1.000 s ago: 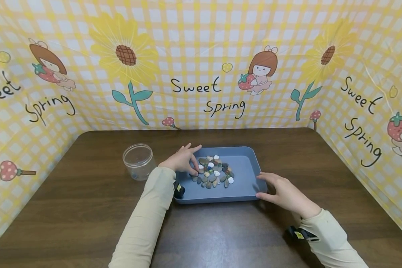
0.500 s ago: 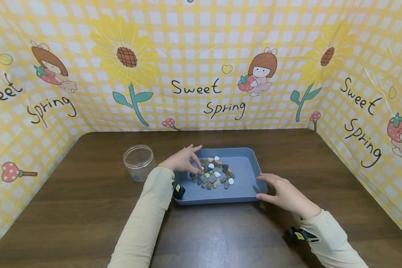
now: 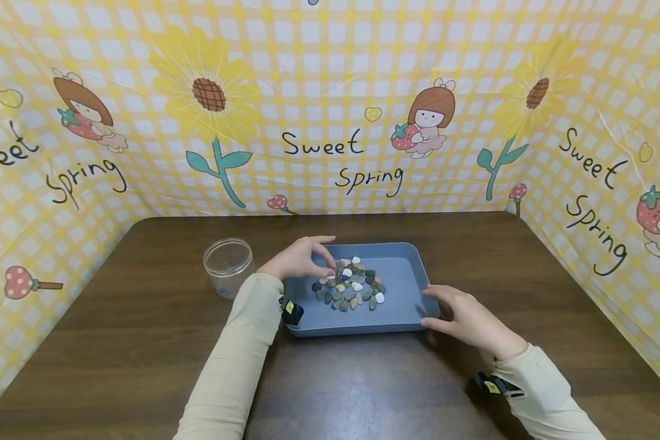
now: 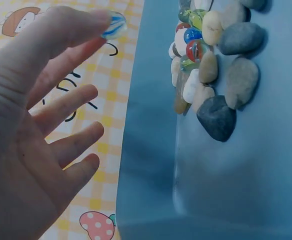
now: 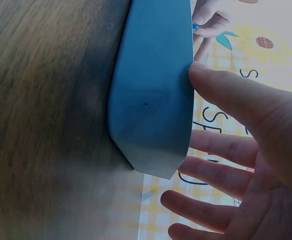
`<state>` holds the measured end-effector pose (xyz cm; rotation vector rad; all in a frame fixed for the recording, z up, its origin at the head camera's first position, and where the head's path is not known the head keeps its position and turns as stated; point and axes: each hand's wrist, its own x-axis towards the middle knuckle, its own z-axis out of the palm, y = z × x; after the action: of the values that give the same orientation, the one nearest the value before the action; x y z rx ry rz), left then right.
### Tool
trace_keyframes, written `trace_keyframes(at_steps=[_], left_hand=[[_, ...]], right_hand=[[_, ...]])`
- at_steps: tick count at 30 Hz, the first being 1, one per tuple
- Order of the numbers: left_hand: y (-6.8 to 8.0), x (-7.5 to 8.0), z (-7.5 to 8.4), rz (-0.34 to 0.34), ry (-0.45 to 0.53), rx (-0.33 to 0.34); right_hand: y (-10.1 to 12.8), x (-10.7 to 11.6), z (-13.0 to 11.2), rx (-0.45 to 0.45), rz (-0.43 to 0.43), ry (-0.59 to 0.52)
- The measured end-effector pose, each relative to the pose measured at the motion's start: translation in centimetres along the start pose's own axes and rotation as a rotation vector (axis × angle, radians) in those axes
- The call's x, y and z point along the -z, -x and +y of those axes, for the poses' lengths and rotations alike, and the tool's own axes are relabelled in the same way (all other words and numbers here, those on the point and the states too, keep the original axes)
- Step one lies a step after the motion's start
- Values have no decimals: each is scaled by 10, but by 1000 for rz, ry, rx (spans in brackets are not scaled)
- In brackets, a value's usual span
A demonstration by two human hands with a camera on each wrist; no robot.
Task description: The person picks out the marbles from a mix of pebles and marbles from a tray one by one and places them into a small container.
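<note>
**A marble between my fingertips, over the tray's left end**

My left hand (image 3: 299, 260) hangs over the left end of the blue tray (image 3: 404, 278), and I pinch a clear glass marble (image 4: 114, 24) with a blue swirl between my thumb and forefinger; my other three fingers (image 4: 68, 102) are spread loose and straight below it. The marble is lifted off the tray floor, just above the near-left part of the heap. That heap of pebbles and marbles (image 3: 351, 285) lies in the left half of the tray: grey, tan and white stones, with a few red, blue and green glass marbles mixed in.

My right hand (image 3: 464, 318) holds nothing. Its fingers are straight and spread; the thumb touches the rim at the tray's right end, near the front right corner.

A clear round jar (image 3: 228, 266) stands upright to the left of the tray, apart from it, toward the left side of the brown table (image 3: 143, 342). A yellow checked cloth (image 3: 330, 98) printed with sunflowers and "Sweet Spring" stands along the table's far and side edges.
</note>
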<state>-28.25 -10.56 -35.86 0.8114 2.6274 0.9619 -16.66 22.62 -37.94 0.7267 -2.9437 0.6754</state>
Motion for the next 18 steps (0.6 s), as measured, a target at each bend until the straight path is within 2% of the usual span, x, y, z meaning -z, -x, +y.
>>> trace_keyframes(at_steps=[5, 18], left_hand=[[-1, 1, 0, 33, 1, -28], [5, 6, 2, 83, 30, -42]], right_hand=[[0, 1, -1, 8, 6, 6], [0, 0, -1, 5, 6, 8]])
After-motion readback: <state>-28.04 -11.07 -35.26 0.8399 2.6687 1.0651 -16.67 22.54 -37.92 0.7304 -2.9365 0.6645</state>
